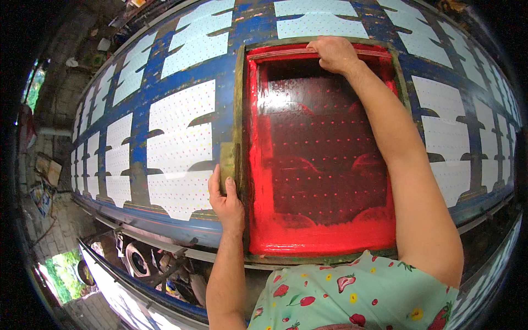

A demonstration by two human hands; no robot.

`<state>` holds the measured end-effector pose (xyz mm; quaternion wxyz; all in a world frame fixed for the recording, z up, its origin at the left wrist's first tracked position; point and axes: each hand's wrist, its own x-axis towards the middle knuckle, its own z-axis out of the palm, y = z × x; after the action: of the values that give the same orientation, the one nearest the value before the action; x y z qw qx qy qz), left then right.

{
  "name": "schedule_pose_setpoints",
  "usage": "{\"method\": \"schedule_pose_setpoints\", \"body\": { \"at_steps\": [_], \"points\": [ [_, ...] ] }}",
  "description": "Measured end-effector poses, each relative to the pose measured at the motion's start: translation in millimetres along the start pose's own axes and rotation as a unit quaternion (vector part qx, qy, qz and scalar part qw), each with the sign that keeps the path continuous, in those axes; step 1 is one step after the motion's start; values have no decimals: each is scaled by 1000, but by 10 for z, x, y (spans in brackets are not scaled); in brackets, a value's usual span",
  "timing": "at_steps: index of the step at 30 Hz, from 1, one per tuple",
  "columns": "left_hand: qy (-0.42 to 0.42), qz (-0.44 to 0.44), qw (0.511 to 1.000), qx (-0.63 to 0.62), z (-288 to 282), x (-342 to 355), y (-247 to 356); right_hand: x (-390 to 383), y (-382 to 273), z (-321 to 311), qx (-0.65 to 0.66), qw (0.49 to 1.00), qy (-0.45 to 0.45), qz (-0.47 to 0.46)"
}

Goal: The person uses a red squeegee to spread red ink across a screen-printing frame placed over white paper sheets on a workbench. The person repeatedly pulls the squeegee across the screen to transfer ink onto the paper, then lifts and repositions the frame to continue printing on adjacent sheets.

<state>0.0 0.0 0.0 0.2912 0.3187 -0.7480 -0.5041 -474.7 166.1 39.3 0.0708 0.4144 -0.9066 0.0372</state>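
A rectangular printing screen [324,235] lies on the long blue table, its mesh coated in red ink and showing rows of dots. My right hand [333,53] grips a red-smeared squeegee [286,53] along the screen's far edge, its fingers curled over the bar. My left hand [224,198] holds an olive wooden block [227,154] on the screen's left side, thumb and fingers wrapped round it. My forearms reach in from below, the right one covering part of the screen's right side. A mint shirt with fruit prints shows at the lower edge.
White cut pieces printed with small coloured dots [181,132] lie in rows on the blue table [140,88] to left, right and beyond the screen. A rail [192,254] runs along the near edge. Tyres [137,258] sit below it. A brick floor [47,231] shows at left.
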Motion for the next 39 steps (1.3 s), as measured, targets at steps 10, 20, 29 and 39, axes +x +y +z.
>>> {"method": "schedule_pose_setpoints", "body": {
  "at_steps": [10,20,29,39],
  "points": [
    [2,37,998,45,-12,32,-73,-740,-415,-589,88,983,-160,-13],
    [29,95,993,62,27,55,-200,-2719,-1487,-971,78,983,-166,-22],
    [47,99,991,70,69,63,-217,-4139,-2328,-1159,81,983,-162,5],
    [-23,30,998,46,-42,-27,36,-4890,-2657,-1027,82,995,26,-40]
  ]
}}
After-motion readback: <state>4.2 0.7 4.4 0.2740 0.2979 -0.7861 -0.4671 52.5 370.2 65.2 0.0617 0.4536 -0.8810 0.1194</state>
